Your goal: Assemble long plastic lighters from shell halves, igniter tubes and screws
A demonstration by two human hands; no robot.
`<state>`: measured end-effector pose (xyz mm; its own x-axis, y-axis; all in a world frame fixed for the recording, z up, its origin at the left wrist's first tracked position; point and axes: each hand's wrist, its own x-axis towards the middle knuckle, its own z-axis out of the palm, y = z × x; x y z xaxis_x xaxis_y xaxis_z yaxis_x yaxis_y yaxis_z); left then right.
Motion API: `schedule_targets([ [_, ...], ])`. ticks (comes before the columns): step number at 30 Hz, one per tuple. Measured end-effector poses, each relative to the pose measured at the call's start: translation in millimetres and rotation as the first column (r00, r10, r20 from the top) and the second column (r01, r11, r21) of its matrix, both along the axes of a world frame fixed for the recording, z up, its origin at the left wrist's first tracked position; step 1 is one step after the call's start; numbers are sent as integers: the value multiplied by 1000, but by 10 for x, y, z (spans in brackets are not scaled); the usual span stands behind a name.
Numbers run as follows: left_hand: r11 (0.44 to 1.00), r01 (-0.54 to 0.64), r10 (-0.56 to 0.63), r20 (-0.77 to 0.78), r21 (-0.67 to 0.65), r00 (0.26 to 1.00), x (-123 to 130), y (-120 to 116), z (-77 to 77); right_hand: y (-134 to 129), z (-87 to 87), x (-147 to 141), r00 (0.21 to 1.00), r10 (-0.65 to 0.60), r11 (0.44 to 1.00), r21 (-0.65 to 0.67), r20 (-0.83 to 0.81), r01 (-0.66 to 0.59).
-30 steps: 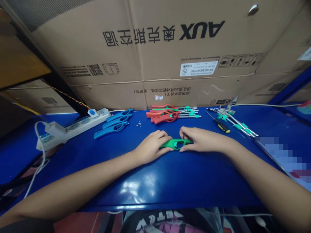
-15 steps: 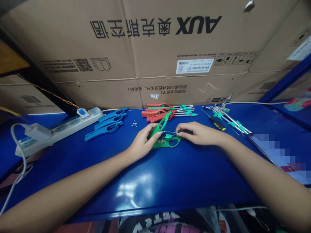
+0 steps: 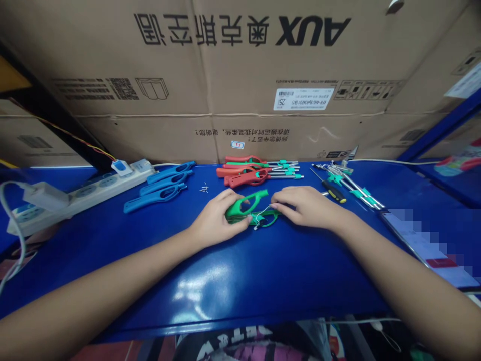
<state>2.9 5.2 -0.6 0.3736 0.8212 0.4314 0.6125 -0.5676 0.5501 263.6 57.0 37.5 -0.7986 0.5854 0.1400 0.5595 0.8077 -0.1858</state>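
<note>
My left hand is closed around the two green handle shells of a long-nosed lighter, thumb in front and fingers behind. The shells lie close together, with a teal part between them. My right hand touches the shells' right end, thumb and finger pinching a thin white wire. Its loose end hangs over the front of the shells. A silver tube tip pokes out behind my right hand; most of it is hidden.
Red lighters with silver tubes lie at the back. Blue handle shells and small screws are to their left, near a white power strip. A screwdriver, loose tubes and a phone-like screen lie right. Cardboard stands behind.
The upper green shell has come down from a raised tilt towards the lower one. The white wire now dangles in front, and a silver tube tip shows behind my right hand.
</note>
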Motion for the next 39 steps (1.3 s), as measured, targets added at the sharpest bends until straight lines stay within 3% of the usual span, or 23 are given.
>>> schedule_targets([
  [4, 997, 38, -45, -106, -66, 993, -32, 14, -38, 14, 3, 24, 999, -18, 1000, 19, -33, 18],
  [16, 989, -53, 29, -166, -137, 986, -22, 28, -21, 79, -39, 66, 996, 0, 998, -62, -93, -6],
  [25, 986, -23, -14, -213, -167, 977, -9, 18, -8, 85, 8, 96, 989, 13, 999, -37, -150, -19],
  [30, 991, -39, 21, -138, -128, 990, -10, 36, 53, 125, 77, 174, 958, 21, 1000, -15, -285, -26],
  [33, 995, 9, -16, -75, -96, 997, -4, 45, 127, 150, 113, 214, 932, -2, 999, -42, -361, -14],
  [37, 997, -9, 6, -48, -73, 999, -50, 93, 154, 176, 165, 271, 893, -95, 993, -103, -440, 55],
  [39, 985, -69, 81, 69, -160, 994, -75, 137, 127, 185, 198, 297, 837, -179, 983, -133, -516, 128],
])
